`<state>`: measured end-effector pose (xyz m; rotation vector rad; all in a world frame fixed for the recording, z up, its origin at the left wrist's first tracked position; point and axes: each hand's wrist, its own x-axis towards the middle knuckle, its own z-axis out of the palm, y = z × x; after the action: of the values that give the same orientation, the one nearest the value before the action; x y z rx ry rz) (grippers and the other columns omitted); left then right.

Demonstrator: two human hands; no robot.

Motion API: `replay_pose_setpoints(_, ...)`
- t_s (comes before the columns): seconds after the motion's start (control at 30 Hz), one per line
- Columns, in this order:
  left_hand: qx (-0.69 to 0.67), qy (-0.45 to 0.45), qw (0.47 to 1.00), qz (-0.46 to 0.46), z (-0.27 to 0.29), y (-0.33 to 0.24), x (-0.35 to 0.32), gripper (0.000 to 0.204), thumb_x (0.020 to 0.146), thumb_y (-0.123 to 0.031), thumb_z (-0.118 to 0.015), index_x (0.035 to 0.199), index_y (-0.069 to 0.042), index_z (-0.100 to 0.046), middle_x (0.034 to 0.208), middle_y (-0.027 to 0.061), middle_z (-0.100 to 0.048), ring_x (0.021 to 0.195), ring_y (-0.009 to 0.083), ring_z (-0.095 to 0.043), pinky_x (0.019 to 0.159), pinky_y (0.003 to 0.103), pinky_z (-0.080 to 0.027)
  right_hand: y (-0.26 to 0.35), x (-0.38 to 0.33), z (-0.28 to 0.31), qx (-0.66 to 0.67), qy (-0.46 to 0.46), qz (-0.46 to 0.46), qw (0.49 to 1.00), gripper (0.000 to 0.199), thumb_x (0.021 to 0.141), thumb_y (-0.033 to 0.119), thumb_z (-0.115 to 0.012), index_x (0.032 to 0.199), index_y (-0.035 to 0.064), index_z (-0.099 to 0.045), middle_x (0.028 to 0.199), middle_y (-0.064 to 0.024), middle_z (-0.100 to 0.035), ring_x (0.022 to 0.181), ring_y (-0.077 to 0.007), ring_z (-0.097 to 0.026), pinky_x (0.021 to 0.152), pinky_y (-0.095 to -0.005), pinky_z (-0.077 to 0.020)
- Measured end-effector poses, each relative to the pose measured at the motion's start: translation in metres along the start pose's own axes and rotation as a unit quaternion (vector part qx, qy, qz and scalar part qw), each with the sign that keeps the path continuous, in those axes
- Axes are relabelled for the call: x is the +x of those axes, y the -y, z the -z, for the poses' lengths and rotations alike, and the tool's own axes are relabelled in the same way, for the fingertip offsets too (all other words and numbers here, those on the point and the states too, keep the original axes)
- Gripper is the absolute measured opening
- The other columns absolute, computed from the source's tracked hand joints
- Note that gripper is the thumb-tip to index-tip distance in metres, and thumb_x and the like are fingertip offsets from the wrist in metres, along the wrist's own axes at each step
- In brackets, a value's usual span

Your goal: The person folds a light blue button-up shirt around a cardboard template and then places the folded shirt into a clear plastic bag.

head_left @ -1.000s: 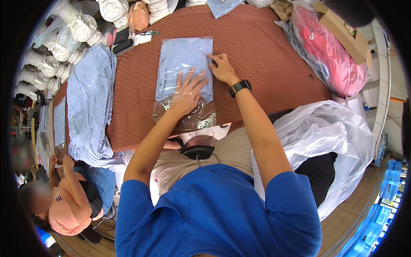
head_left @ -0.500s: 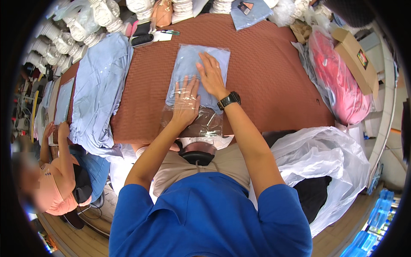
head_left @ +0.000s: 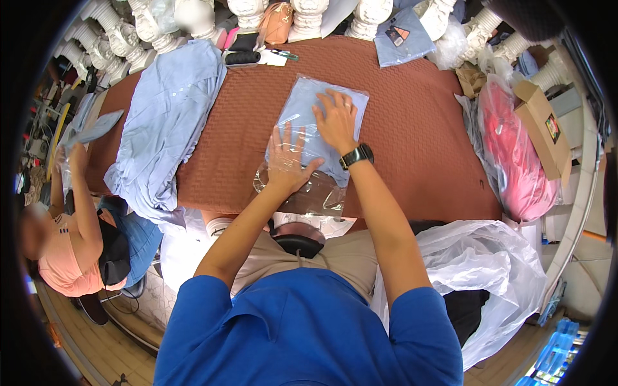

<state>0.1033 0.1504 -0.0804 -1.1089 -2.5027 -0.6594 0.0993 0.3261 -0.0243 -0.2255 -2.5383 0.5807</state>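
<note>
A folded light-blue shirt [head_left: 309, 103] lies inside a clear plastic bag [head_left: 320, 198] on the brown-covered table in front of me. My left hand [head_left: 288, 162] is spread over the lower left part of the shirt, with shiny film across its fingers; it looks to be under the bag's upper layer, though the film's edge is hard to follow. Flat on the upper right of the package rests my right hand [head_left: 337, 120], fingers extended, a black watch [head_left: 356, 156] at its wrist. The bag's loose end sticks out toward me past the shirt, near the table's front edge.
Loose light-blue shirts [head_left: 168, 109] are heaped to the left. Another bagged blue shirt [head_left: 405, 40] lies at the far right. A red bundle in plastic [head_left: 505, 141] and a cardboard box [head_left: 539, 125] stand at right. At far left, a seated person [head_left: 80, 238] handles a blue garment.
The whole view has shifted, so the table and package sit farther right. My left fingers are spread wider. The person at left has lifted a garment off the table.
</note>
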Motion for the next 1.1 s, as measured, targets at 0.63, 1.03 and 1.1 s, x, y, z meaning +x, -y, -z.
replay_pose_setpoints(0.63,0.015,0.051,0.998,-0.036,0.018,-0.003,-0.018,0.064,0.096,-0.04,-0.057,0.154,-0.024,-0.036,0.163,0.0155,-0.021,0.146,0.0508,-0.016,0.117,0.063,-0.015,-0.018,0.033,-0.048,-0.147,0.11,-0.001,0.983,0.063,0.097,0.058,-0.043,0.15,0.0245,-0.043,0.163,-0.0069,-0.025,0.149,-0.0435,-0.014,0.117,-0.0656,-0.0032)
replay_pose_setpoints(1.03,-0.049,0.111,0.978,-0.17,0.025,-0.003,-0.007,0.067,0.094,-0.023,-0.058,0.156,-0.024,-0.033,0.164,0.0113,-0.021,0.15,0.0393,-0.017,0.119,0.062,-0.011,0.089,-0.163,0.076,-0.022,0.221,0.09,0.971,0.039,0.082,0.027,-0.071,0.111,0.0015,-0.062,0.123,-0.0191,-0.056,0.116,-0.0396,-0.052,0.092,-0.0524,-0.0468)
replay_pose_setpoints(1.1,-0.048,0.132,0.975,-0.173,0.022,-0.006,0.002,0.068,0.093,-0.022,-0.059,0.156,-0.024,-0.032,0.164,0.0105,-0.02,0.151,0.0381,-0.016,0.12,0.061,-0.01,0.094,-0.191,0.071,-0.05,0.179,0.105,0.977,0.059,0.082,0.034,-0.072,0.129,0.0008,-0.056,0.139,-0.0209,-0.048,0.129,-0.0406,-0.044,0.104,-0.0568,-0.0383)
